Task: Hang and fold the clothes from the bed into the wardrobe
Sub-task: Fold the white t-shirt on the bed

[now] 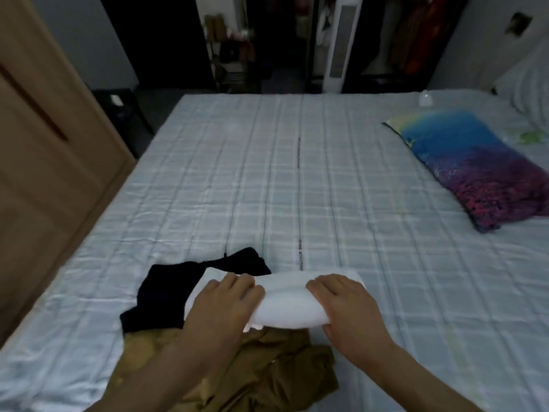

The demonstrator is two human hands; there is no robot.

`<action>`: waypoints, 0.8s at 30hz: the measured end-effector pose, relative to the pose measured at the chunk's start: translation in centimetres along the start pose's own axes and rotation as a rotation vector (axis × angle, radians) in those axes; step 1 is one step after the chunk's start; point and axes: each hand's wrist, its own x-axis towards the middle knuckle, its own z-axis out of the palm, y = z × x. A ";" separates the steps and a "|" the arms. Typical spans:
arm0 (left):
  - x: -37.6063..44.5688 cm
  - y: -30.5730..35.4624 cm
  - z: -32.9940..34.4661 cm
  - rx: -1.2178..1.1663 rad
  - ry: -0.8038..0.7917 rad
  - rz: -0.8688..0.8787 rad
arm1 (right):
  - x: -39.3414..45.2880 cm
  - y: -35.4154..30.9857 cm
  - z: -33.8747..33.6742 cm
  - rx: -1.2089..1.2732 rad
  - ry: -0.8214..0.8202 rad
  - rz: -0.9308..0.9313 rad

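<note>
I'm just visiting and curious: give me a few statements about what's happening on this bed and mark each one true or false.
1. Both hands, the left hand and the right hand, grip the folded white cloth bundle. True.
2. The crumpled black garment lies to the right of the white bundle. False: it lies to its left, partly under it.
3. A rumpled mustard-brown garment lies nearest the person. True.
4. The blue-and-purple patterned pillow is stacked on the clothes. False: it lies apart, far right on the pale blue checked bedspread.
5. The white bundle is on a hanger. False: no hanger shows.
</note>
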 end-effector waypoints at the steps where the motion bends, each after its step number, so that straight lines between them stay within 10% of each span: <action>1: -1.3 0.3 -1.8 0.028 -0.003 -0.023 | 0.0 -1.3 -1.1 0.012 -0.011 -0.013; 11: -16.0 -2.0 -14.2 0.279 0.072 -0.425 | 5.9 -16.5 -8.4 0.028 0.057 -0.360; 24: -50.5 -5.7 -26.4 0.497 0.313 -0.835 | 5.5 -51.7 -10.2 0.017 0.275 -0.865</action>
